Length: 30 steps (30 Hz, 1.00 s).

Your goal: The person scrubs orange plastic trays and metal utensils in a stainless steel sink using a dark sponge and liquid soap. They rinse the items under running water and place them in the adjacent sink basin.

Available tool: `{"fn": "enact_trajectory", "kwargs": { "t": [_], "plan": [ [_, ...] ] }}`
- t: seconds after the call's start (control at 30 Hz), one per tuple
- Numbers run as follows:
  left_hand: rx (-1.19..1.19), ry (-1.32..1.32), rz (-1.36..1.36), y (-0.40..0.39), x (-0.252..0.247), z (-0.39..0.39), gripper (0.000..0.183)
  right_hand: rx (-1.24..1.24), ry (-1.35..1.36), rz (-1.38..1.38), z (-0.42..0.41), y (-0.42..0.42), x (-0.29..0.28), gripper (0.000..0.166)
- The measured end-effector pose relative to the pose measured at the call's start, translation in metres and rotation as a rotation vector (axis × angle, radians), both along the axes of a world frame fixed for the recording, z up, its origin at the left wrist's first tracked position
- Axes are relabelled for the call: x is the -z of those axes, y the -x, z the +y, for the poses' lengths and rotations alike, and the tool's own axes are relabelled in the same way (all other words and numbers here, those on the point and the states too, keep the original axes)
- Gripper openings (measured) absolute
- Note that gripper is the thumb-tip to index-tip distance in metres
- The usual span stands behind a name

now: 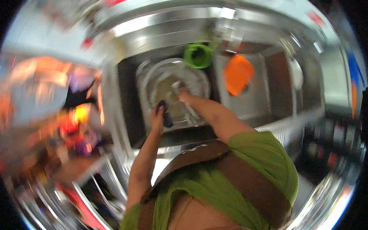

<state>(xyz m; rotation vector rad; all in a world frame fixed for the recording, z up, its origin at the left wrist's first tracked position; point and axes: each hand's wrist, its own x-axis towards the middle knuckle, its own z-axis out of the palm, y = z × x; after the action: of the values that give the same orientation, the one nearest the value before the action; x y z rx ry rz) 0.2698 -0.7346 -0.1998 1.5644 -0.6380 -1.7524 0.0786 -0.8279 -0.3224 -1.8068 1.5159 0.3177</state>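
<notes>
My left hand [157, 119] grips a dark, elongated object [166, 116] over the near left side of a large round basin [203, 80]. Blur hides exactly what that dark object is. Reaching over the middle of the basin, my right hand [183, 96] has its fingers closed around a pale, shiny object [176, 85], also too blurred to name. Cloudy, light-coloured contents show inside the basin, which sits in the left bowl of a stainless steel sink [129, 113]. A green round container [198, 56] stands at the basin's far right edge.
In the right sink bowl [257, 99] lies an orange, flat-looking item [239, 75]. Brightly coloured, blurred items [75, 126] sit on a surface to the left. A dark shelf or rack with items [325, 147] is at the right. A metal ledge [175, 23] runs behind the sink.
</notes>
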Motion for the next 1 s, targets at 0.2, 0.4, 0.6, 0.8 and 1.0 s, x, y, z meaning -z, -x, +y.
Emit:
{"fn": "enact_trajectory", "kwargs": {
  "t": [0.2,0.4,0.6,0.8,1.0],
  "plan": [
    [0.161,-0.047,0.008,0.018,-0.003,0.002,0.043,0.194,0.111,-0.026,0.038,0.003,-0.013,0.03],
    [0.32,-0.158,-0.134,0.014,-0.008,0.001,0.05,0.657,0.083,-0.539,0.066,0.04,-0.129,0.032],
    [0.549,-0.244,-0.054,-0.024,0.064,-0.021,0.049,0.583,0.252,-0.508,0.077,0.045,-0.106,0.024],
    [0.695,-0.227,-0.3,0.055,-0.063,0.011,0.055,0.615,0.115,-0.72,0.087,0.049,-0.065,0.026],
    [0.358,-0.119,-0.274,0.018,0.018,0.011,0.047,0.698,-0.058,-0.73,0.1,0.062,-0.105,0.036]
  ]
}}
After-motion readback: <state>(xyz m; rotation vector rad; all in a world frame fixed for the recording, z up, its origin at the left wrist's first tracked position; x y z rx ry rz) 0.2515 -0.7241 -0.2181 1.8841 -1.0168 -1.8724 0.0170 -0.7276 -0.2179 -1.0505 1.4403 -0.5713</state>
